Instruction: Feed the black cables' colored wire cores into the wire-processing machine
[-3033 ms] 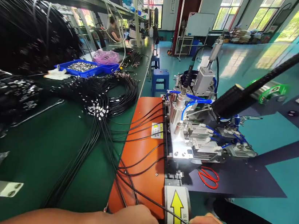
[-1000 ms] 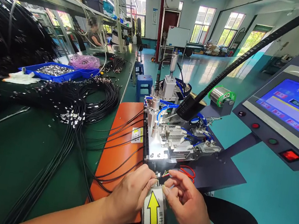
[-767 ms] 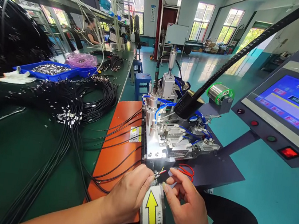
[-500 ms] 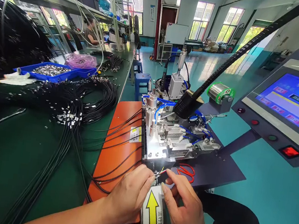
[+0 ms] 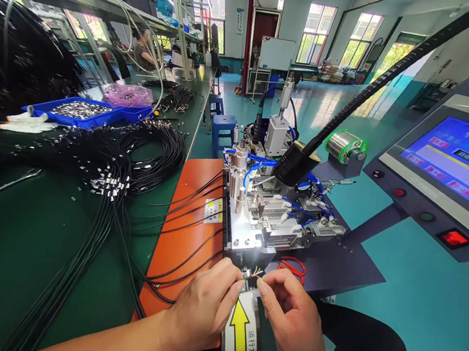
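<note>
My left hand [image 5: 209, 302] is closed in a pinch on a cable's end, in front of the soldering machine [image 5: 272, 221]. Thin coloured wires [image 5: 256, 271] fan out from that end. With thumb and forefinger pressed together, my right hand [image 5: 295, 319] grips one of the wires, apparently a red one. The fingertips hide where it ends. Just below both hands lies a white plate with a yellow arrow [image 5: 242, 332]. Several black cables [image 5: 192, 230] run across the orange panel [image 5: 191, 193] to the machine's left side.
Bundled black cables [image 5: 112, 182] cover the green bench at left, near a blue tray [image 5: 81, 112] of small metal parts. Red-handled scissors [image 5: 294, 267] lie right of the machine. A black lamp [image 5: 294, 163] hangs over it; a control screen [image 5: 461, 162] stands at right. A person sits further back.
My right thumb and forefinger have closed together, moving slightly down around the wire. The coloured wires now spread more visibly between my hands. My left hand keeps nearly the same place.
</note>
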The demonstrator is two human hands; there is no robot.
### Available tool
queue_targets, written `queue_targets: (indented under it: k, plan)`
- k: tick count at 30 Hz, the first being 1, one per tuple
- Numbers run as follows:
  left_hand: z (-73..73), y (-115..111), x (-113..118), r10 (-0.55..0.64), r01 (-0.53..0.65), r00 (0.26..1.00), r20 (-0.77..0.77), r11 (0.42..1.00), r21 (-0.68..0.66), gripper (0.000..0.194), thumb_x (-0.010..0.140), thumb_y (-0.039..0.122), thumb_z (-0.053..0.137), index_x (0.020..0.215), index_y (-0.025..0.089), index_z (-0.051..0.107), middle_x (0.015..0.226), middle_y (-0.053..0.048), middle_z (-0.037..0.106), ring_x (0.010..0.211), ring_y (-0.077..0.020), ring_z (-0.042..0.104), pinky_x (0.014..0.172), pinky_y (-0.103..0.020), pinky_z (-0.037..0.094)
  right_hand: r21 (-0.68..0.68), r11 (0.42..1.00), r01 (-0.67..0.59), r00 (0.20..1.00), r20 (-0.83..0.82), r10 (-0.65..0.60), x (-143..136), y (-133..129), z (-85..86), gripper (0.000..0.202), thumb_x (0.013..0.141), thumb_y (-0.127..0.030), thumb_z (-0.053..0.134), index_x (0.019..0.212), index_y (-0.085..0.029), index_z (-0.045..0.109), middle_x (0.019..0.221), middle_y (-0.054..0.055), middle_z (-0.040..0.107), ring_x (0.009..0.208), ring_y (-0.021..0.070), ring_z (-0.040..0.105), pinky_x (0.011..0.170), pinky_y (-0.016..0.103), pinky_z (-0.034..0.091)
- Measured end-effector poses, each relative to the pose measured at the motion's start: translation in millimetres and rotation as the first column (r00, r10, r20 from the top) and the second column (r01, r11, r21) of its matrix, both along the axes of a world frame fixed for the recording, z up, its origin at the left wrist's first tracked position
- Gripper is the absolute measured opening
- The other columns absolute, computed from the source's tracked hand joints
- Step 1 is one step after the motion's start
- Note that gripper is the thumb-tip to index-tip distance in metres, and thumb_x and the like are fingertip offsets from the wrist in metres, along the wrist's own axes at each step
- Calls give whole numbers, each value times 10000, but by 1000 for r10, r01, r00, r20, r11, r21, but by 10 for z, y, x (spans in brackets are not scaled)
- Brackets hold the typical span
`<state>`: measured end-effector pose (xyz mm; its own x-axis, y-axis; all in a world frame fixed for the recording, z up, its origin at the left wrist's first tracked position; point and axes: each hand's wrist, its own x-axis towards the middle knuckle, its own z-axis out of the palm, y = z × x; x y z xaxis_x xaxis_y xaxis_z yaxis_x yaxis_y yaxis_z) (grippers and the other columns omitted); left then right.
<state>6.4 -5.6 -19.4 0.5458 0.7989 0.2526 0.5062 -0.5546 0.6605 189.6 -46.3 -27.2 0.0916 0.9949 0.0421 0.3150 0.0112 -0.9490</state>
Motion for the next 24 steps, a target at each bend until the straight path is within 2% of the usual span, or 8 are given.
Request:
queue_targets:
  k: [3, 6, 11, 19, 24]
  plan:
    - [-19, -2, -9, -24, 24, 1000, -11, 1000, 15, 220, 1024, 253, 371, 940, 185, 563, 843, -39, 555, 736, -166, 530, 676, -285, 413, -24, 999, -31, 997, -68, 29, 14, 47, 75, 204, 945, -386, 571, 836, -221, 621, 782, 14, 631, 695, 169, 604, 629, 254, 495]
    - [-31, -7, -19, -44, 44, 999, -14, 999, 12, 208, 1025, 271, 399, 1037, 195, 592, 856, -36, 594, 765, -168, 558, 700, -280, 426, 12, 999, -33, 998, -45, 33, 15, 43, 110, 194, 938, -366, 587, 818, -218, 628, 782, 11, 621, 696, 163, 587, 633, 253, 474]
    - [-4, -14, -16, -62, 63, 998, 12, 998, -9, 226, 1024, 268, 406, 971, 184, 608, 820, -29, 627, 731, -153, 581, 680, -263, 435, 45, 997, -66, 998, -14, 67, 31, 7, 109, 165, 943, -308, 588, 809, -221, 629, 800, 9, 620, 726, 161, 583, 663, 255, 461]
    - [12, -15, -8, -62, 62, 998, 26, 998, 9, 223, 1018, 255, 416, 929, 177, 605, 783, -19, 643, 691, -142, 595, 648, -251, 438, 44, 997, -62, 992, -107, 67, 31, 51, 109, 143, 933, -297, 600, 815, -220, 618, 806, 7, 605, 721, 156, 580, 643, 249, 468]
    - [16, -10, -10, -66, 66, 997, 36, 998, 11, 219, 1015, 245, 419, 918, 172, 601, 783, -22, 648, 679, -140, 595, 647, -252, 440, 81, 995, -63, 998, -16, 65, 8, 29, 107, 150, 930, -274, 595, 795, -217, 626, 795, 14, 623, 713, 164, 582, 645, 266, 469]
